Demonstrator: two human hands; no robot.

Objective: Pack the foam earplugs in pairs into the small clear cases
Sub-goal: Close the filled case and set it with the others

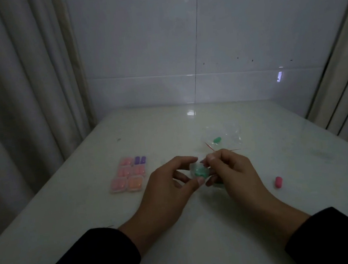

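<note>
Above the middle of the white table (70, 216), both my hands hold one small clear case (199, 171) with green earplug foam inside. My left hand (170, 187) pinches its left and lower edge with thumb and fingers. My right hand (230, 171) grips its right and upper side. Whether the lid is closed I cannot tell. To the left, several filled clear cases (129, 174) lie in a tight block, holding pink, orange and purple earplugs. A loose pink earplug (278, 182) lies to the right of my right hand.
A clear plastic bag (224, 136) with a red seal strip lies behind my hands, one green earplug (217, 139) inside it. A white tiled wall stands at the table's far edge, and curtains hang on both sides.
</note>
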